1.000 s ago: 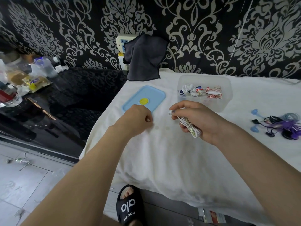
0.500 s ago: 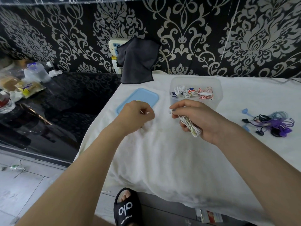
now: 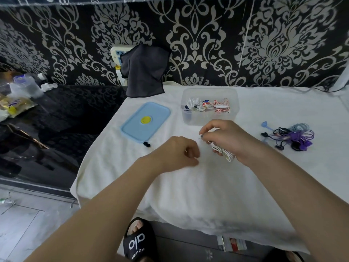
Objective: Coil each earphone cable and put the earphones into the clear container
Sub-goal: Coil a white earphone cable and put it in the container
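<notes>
White coiled earphone cable (image 3: 223,152) sits clenched in right hand (image 3: 229,141); left hand (image 3: 179,153) curled closed.

A lived-in room of a home: black damask wallpaper (image 3: 207,40) rises beyond the fingers (image 3: 209,129), a white cloth (image 3: 207,186) covers the table beneath them, snack packets (image 3: 13,106) clutter a dark glossy counter (image 3: 71,114) far to their left, and a slippered foot (image 3: 138,241) stands below.

Lid (image 3: 145,122) left of the container (image 3: 209,118), loose earphones (image 3: 289,136) right, cloth (image 3: 144,70) behind, all on the towel-covered table (image 3: 207,186).
</notes>
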